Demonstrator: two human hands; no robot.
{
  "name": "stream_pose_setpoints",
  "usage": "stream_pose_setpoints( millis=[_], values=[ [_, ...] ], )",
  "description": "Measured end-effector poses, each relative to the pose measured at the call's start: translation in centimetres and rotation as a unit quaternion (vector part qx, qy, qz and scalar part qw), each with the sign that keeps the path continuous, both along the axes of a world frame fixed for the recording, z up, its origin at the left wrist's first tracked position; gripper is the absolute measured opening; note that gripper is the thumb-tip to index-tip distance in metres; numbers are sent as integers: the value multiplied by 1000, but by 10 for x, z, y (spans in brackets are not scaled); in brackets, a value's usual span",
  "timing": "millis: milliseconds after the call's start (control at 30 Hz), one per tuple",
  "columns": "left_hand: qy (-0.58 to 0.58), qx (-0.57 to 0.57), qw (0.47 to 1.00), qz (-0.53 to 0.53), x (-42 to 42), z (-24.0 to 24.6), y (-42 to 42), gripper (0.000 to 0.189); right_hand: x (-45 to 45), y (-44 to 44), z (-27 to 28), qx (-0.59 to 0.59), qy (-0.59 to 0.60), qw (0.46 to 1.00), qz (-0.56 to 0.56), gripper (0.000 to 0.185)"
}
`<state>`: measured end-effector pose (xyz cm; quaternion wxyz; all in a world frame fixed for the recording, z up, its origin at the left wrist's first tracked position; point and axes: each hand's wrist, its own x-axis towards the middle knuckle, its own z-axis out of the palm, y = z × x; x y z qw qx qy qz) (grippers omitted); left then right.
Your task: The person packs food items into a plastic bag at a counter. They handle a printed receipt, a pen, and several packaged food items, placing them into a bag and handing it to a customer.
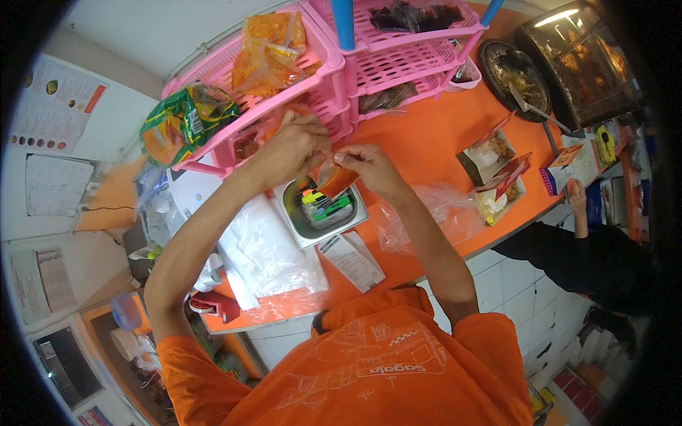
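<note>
Between my hands is a small clear plastic bag of orange-red sauce (337, 180), over a steel tray (364, 214) that holds markers and other small items. The fingers of my right hand (367, 165) pinch the bag's top at its right side. My left hand (306, 139) is at the bag's upper left, its fingertips at the gathered plastic; part of its grip is hidden. Behind it, a pink plastic basket rack (319, 80) holds bags of orange food (272, 53) and a green packet (186, 122).
Two open food boxes (487, 154) (501, 202) stand to the right, beside a crumpled clear bag (431, 213). A printed slip (351, 262), plastic bags (266, 245) and a red tape dispenser (216, 306) lie nearer. A dark stone-like dish (514, 80) is farther back; a co-worker's hand (576, 196) is at right.
</note>
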<state>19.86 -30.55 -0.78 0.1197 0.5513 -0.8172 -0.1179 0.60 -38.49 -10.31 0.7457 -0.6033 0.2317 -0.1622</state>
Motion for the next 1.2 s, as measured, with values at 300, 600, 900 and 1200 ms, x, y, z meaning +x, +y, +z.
stream_pose_setpoints(
  millis=[300,600,900,1200],
  values=[
    [-9,111,994,19,0,12,-2,13,-1,-13,-1,-62,-20,994,83,25],
    [20,29,999,0,3,0,2,11,3,-10,-1,-99,-29,993,49,25],
    [-15,106,994,22,0,13,1,9,5,-8,-1,-49,-22,994,100,25],
    [40,64,997,26,6,10,4,10,14,-4,0,-126,-46,988,71,26]
  ],
)
